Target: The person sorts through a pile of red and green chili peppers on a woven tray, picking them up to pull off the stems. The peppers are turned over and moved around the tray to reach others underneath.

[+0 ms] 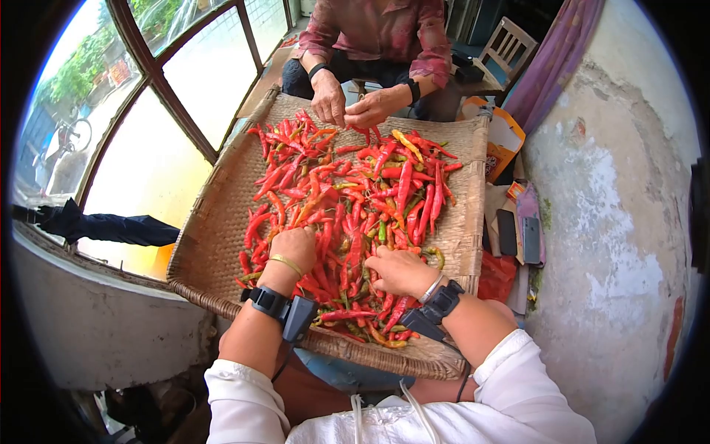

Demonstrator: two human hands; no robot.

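Note:
Red chili peppers (pixel 344 222), with some orange and green ones among them, lie heaped in a large shallow woven tray (pixel 214 229). My left hand (pixel 293 248) is closed, knuckles up, over the left side of the heap; its fingertips are hidden. To its right, my right hand (pixel 403 272) rests among the peppers with bent fingers drawn together. What either hand holds, if anything, cannot be made out. A dark strapped device (pixel 299 317) sits on my left wrist, and another strapped device (pixel 423 324) on my right.
Across the tray sits a person (pixel 373 33), both hands (pixel 355 107) together above the far peppers. Windows and a folded dark umbrella (pixel 118 228) are at left. At right are a wall (pixel 599 222), a wooden chair (pixel 506 55), an orange box (pixel 505 140) and phones (pixel 530 238).

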